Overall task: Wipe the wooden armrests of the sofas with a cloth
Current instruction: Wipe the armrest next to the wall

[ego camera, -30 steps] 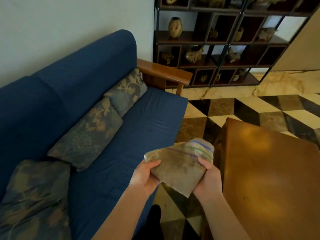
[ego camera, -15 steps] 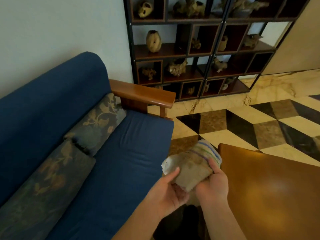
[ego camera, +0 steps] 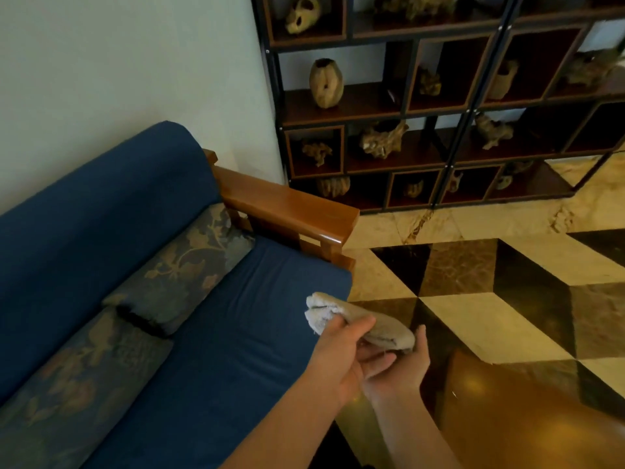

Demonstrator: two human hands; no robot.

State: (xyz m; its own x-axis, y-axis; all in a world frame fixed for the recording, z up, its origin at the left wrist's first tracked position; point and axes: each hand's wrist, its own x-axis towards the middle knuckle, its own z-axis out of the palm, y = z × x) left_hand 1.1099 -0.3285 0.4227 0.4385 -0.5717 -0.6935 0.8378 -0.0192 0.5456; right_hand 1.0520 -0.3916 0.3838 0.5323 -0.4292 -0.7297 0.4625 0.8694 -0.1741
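A folded beige cloth [ego camera: 363,324] lies between my two hands above the front corner of the blue sofa [ego camera: 209,333]. My left hand [ego camera: 338,353] pinches the cloth from above with thumb and fingers. My right hand [ego camera: 402,370] is under it, palm up, cupping its lower end. The sofa's glossy wooden armrest [ego camera: 287,206] runs from the backrest toward the floor edge, well beyond my hands and apart from the cloth.
Patterned cushions [ego camera: 182,269] lean against the sofa back. A dark shelf unit [ego camera: 439,113] with carved ornaments stands behind the armrest. A brown wooden table [ego camera: 527,418] sits at lower right. A patterned marble floor [ego camera: 490,292] lies between them.
The view has moved closer to the armrest end of the sofa. The cloth has been folded smaller; my left hand shifted on top of it and my right hand turned underneath.
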